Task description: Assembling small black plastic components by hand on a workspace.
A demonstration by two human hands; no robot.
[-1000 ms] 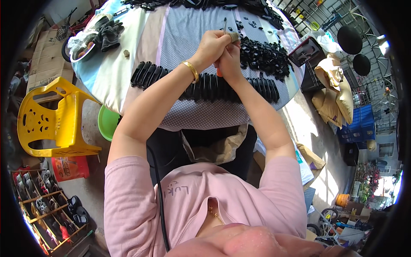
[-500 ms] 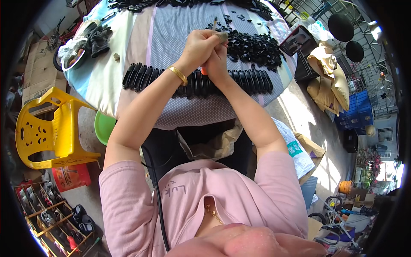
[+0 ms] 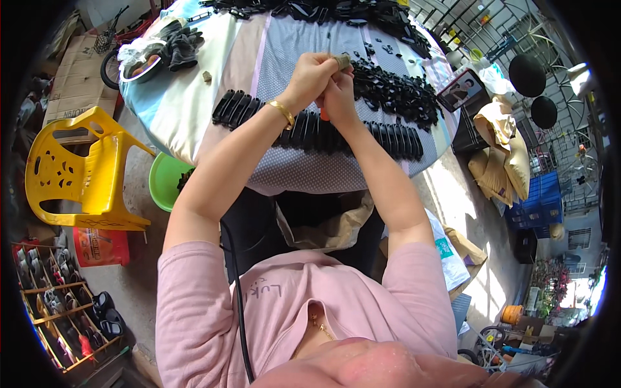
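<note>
Gaping between the person's legs, one brown sack [image 3: 333, 235] lies below the table edge, likely placed to catch whatever drops. On the cloth-covered worktop [image 3: 284, 68] runs one side-by-side row of slender black clip-like pieces [image 3: 310, 134], probably lined up for easy picking; the forearms and overlap prevent an exact count. Above the row, two hands meet. The left hand [image 3: 310, 76] (its wrist carries one gold bangle [image 3: 283, 114]) has its fingers pinched on one small olive-tan piece [image 3: 343, 61], perhaps padding for a firmer grip. The right hand [image 3: 339, 101] presses against it from below; I cannot tell what its hidden fingers clasp, though one orange handle end [image 3: 325, 115] pokes out beside its wrist. Just beyond, to the right, lies one heap of small black parts [image 3: 401, 97], uncountable, apparently kept within reach. One phone [image 3: 460, 90] leans at the right, seemingly angled for viewing. Farthest, longer black pieces [image 3: 349, 10] form one broad pile.
</note>
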